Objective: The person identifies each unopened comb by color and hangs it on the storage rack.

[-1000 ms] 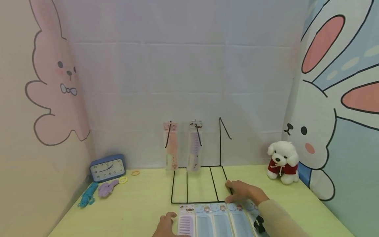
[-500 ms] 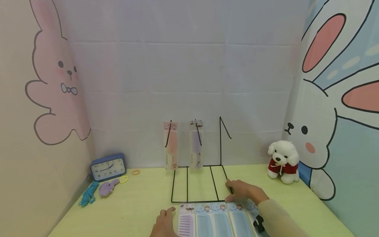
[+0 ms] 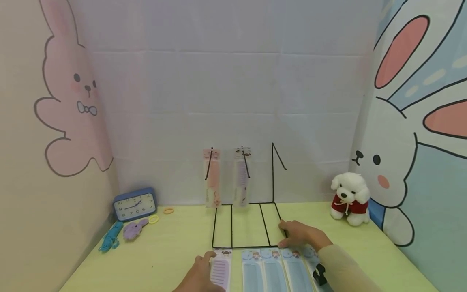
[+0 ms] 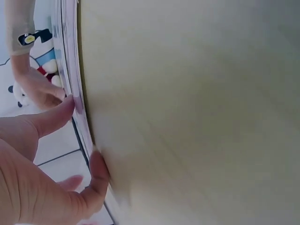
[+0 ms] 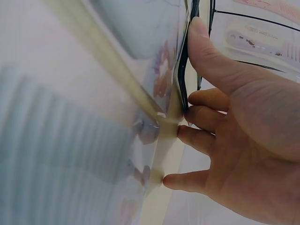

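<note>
In the head view my left hand [image 3: 200,275] holds a packaged purple comb [image 3: 220,271] at its left side, flat on the table. Up close in the left wrist view, my thumb and index fingertip [image 4: 98,164] are at the edge of the pack. My right hand [image 3: 302,235] grips the front right corner of a black wire display rack [image 3: 273,178], thumb at the front bar and fingertips along the side bar. From the rack's hooks hang a packaged pink comb [image 3: 213,182] and another packaged purple comb [image 3: 242,182]. The right hook holds nothing.
Several packaged blue combs [image 3: 275,275] lie in a row before the rack, partly under my right forearm. At left are a blue clock [image 3: 135,205], a teal cord bundle [image 3: 111,237], a purple flower-shaped item [image 3: 134,229] and two rings [image 3: 153,219]. A plush dog [image 3: 350,198] sits at right.
My left hand has shifted left together with the packaged purple comb, opening a gap beside the blue ones. The right hand stays on the rack.
</note>
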`<state>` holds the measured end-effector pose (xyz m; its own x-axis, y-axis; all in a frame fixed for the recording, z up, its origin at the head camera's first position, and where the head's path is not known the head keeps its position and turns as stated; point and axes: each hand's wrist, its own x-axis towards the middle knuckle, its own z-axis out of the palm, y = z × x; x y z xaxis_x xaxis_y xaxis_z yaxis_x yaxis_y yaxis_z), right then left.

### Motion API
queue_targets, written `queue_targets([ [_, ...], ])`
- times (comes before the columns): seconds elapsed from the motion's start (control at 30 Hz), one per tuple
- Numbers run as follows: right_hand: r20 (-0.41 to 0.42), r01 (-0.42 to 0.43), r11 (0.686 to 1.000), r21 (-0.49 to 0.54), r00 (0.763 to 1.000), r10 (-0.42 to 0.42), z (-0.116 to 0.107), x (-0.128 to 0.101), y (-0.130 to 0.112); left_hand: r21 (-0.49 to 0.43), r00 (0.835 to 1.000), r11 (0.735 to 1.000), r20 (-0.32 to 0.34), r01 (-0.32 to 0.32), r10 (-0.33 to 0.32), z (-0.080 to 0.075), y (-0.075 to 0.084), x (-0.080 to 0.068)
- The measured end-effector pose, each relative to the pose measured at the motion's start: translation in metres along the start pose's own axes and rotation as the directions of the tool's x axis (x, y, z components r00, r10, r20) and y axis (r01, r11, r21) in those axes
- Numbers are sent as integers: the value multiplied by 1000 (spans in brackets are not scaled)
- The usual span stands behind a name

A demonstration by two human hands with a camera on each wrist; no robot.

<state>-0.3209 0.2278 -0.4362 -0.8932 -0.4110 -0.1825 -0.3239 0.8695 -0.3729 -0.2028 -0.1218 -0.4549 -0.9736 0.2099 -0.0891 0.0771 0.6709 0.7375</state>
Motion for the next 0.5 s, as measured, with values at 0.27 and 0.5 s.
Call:
queue_targets([
  [0.27,10,1,1000,-4,1000,-1,-3,0,-2,93,996,993,37,71,-75,1,4,1],
  [0.5,20,-2,1000,-2,1000,3,-2,1,-2,319,998,947,65,-39,19,5,6,-4],
])
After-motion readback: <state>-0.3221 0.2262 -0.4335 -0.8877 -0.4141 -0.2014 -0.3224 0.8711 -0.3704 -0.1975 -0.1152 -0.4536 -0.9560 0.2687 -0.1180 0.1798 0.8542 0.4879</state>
